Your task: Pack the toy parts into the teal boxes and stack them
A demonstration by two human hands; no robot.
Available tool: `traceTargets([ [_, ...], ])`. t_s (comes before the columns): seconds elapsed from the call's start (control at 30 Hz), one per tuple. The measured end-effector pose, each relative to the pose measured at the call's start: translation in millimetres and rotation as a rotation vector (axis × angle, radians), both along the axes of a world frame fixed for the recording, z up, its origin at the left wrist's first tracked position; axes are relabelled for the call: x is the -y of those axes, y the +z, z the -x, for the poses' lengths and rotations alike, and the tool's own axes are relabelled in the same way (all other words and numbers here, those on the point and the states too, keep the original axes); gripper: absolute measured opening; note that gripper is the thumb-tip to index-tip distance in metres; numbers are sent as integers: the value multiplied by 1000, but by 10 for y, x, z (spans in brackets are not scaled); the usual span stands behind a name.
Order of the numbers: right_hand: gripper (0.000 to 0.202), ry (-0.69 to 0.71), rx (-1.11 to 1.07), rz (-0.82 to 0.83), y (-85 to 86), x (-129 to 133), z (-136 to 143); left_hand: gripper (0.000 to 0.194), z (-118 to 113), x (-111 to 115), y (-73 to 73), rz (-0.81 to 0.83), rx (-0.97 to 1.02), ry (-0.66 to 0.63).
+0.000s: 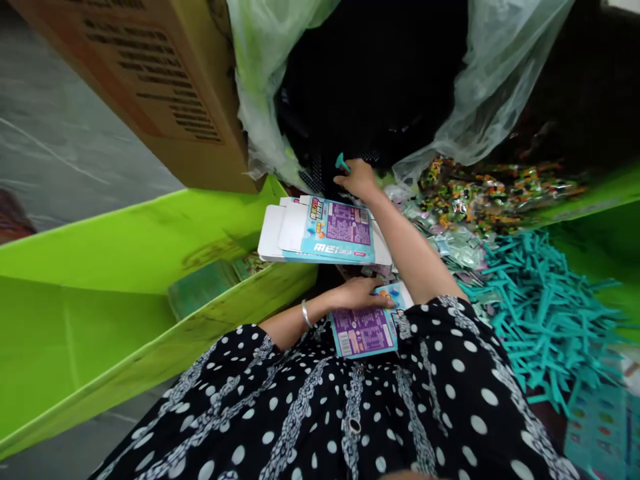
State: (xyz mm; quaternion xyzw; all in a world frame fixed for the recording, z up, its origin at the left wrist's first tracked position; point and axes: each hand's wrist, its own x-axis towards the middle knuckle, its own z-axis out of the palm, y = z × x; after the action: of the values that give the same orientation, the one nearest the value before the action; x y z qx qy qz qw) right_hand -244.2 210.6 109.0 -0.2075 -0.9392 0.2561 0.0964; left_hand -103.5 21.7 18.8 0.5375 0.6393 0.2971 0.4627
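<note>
Right hand (359, 179) pinched a teal piece (342, 162), upper centre! | Left hand (356, 294) had fingers closed on purple-blue carton (367, 335), lower centre, contents hidden | Mid-frame, flat cartons (345, 230) lay stacked, apparently unfilled

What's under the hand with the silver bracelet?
A purple-and-blue carton shows under the left hand. The hand covers part of its front, and the carton hides whatever is directly beneath it.
</note>
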Motion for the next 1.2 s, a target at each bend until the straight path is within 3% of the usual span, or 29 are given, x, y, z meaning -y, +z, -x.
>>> traceTargets([
  [0.07, 23, -40, 81, -13, -95, 81, 238, 79, 7, 0, 3, 10, 0, -16],
  [0.13, 22, -51, 81, -9, -157, 86, 284, 77, 18, -2, 5, 14, 10, -22],
  [0.2, 21, -50, -6, 11, -151, 2, 155, 76, 34, -4, 1, 4, 38, -20],
  [0.27, 20, -56, -129, 46, -58, -146, -158, 75, 47, 1, -10, -18, 77, -8],
  [0.37, 23, -72, -275, 98, 215, -352, -1000, 67, 51, 33, -39, -44, 135, 57],
  [0.5, 37, -185, -284, 101, 568, -309, -2504, 61, 17, 80, -83, -111, 267, 221],
  [0.6, 40, -317, -175, 99, 632, -61, -3421, 62, -53, 55, -96, -221, 273, 314],
  [0.7, 33, -374, -56, 79, 531, 193, -3927, 58, -193, -19, -72, -285, 254, 347],
  [0.83, 26, -318, -12, 9, 441, 345, -4140, 50, -419, -105, 0, -319, 240, 361],
  [0.97, 25, -324, -51, -138, 558, 311, -4193, 49, -536, -125, 61, -343, 214, 365],
  [1.07, 23, -232, 20, -179, 591, 299, -4129, 51, -553, -110, 95, -340, 179, 349],
  [1.2, 20, -116, 176, -270, 458, 380, -3892, 52, -555, -77, 136, -322, 178, 332],
])
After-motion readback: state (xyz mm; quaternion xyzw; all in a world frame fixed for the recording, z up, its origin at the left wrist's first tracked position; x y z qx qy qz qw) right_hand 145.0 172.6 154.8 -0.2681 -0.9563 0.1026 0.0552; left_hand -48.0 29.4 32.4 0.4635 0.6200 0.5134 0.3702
